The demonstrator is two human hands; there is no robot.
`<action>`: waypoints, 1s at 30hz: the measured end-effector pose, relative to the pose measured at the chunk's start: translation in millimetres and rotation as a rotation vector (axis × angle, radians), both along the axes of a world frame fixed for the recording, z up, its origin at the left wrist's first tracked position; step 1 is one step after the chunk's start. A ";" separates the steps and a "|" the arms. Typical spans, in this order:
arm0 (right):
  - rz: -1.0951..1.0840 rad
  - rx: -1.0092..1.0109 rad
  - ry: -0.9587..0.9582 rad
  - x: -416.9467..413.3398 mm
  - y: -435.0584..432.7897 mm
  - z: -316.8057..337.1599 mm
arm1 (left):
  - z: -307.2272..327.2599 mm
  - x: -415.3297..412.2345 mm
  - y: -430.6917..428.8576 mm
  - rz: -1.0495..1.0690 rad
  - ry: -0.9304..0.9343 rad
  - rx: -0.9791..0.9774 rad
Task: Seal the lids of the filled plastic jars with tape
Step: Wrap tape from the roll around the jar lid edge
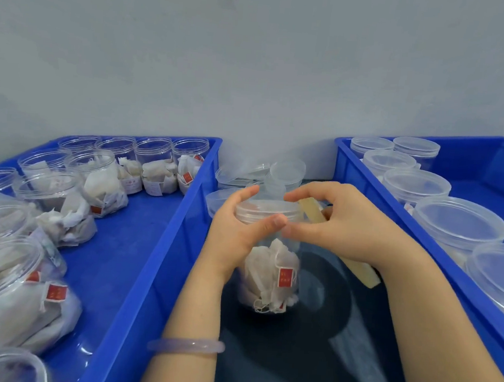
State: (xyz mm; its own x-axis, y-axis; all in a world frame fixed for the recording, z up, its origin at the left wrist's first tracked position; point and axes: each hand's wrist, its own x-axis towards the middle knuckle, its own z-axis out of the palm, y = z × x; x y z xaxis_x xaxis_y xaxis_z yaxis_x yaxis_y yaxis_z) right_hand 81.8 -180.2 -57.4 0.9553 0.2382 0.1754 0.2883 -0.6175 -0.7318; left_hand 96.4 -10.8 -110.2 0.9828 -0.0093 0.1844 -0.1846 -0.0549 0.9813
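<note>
Left hand (235,231) grips the jar (271,270) by its lid (268,211), right hand (341,228) holds a tape roll (312,207) beside it, between left bin (164,214) and right bin (366,181), spare lids (287,169) behind.

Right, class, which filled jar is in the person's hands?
The tea-bag jar between the left crate and right crate; every other filled jar sits inside a crate, untouched.

A jar (269,261) stands between two crates. The left crate (140,212) holds filled jars (156,165), the right crate (352,168) holds lidded jars (459,222). Loose lids (287,169) lie behind the jar.
</note>
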 end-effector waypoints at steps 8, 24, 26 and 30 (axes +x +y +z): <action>0.045 -0.035 0.121 -0.2 -7.4 -3.3 | -3.4 2.7 5.9 -0.023 -0.035 -0.095; 0.151 0.141 0.207 -3.8 -15.7 -1.3 | 2.8 -2.2 11.7 -0.292 -0.062 -0.091; 0.132 0.198 0.189 -1.1 -13.0 -4.1 | 3.6 -3.7 7.0 -0.221 -0.052 -0.101; 0.002 0.066 0.049 5.0 -5.3 -12.6 | 5.6 -1.7 6.0 0.003 -0.111 0.081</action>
